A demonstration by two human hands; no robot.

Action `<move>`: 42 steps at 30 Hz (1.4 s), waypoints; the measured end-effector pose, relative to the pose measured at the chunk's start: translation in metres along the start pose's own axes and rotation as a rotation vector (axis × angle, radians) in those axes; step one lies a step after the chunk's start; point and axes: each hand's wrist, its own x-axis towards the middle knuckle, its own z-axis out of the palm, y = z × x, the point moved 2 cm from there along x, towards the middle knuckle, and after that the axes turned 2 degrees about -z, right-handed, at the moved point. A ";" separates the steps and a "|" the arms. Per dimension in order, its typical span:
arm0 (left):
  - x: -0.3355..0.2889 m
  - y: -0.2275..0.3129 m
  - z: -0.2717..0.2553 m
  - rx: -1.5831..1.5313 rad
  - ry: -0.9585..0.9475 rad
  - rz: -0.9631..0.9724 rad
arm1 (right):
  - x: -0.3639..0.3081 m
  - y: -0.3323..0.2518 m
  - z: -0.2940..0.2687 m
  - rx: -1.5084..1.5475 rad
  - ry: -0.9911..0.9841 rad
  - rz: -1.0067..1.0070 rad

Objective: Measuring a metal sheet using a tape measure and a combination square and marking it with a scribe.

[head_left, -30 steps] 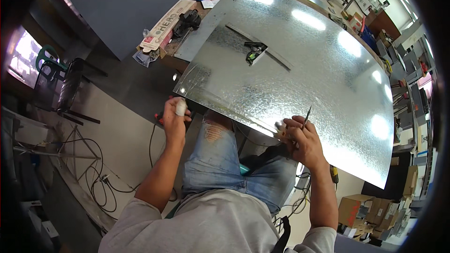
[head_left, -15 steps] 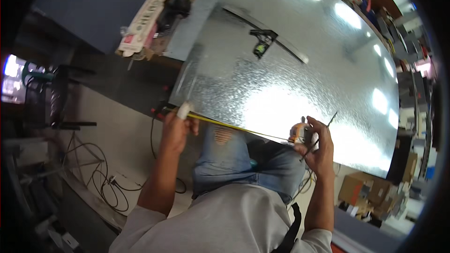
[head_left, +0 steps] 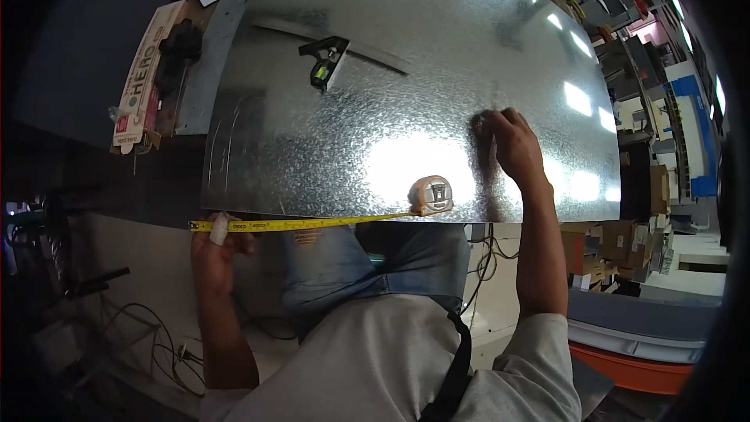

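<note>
- L hand [head_left: 212, 256]: fingers curled, wrapped thumb pinching tape blade [head_left: 328, 223] nr sheet's near L corner.
- R hand [head_left: 516, 144]: part-curled over metal sheet [head_left: 445, 94], in from near edge; can't tell if it has anything.
- Tape case [head_left: 435, 194]: on sheet at near edge, approx. mid; blade runs L along edge.
- Handling (est.): tape light, case hard, blade springy; hold case sides. Sheet prob. slick.
- Combo square [head_left: 323, 62]: farther in, L half.
- Labels: yellow blade, blk markings; carton [head_left: 147, 74] past L edge, bold lettering.

The head fisheye looks down at the nearby metal sheet [head_left: 297, 160], its view unclear leftward.
</note>
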 end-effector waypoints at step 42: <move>-0.002 0.051 0.025 -0.110 -0.003 0.218 | -0.113 -0.111 -0.013 0.943 -0.517 -0.581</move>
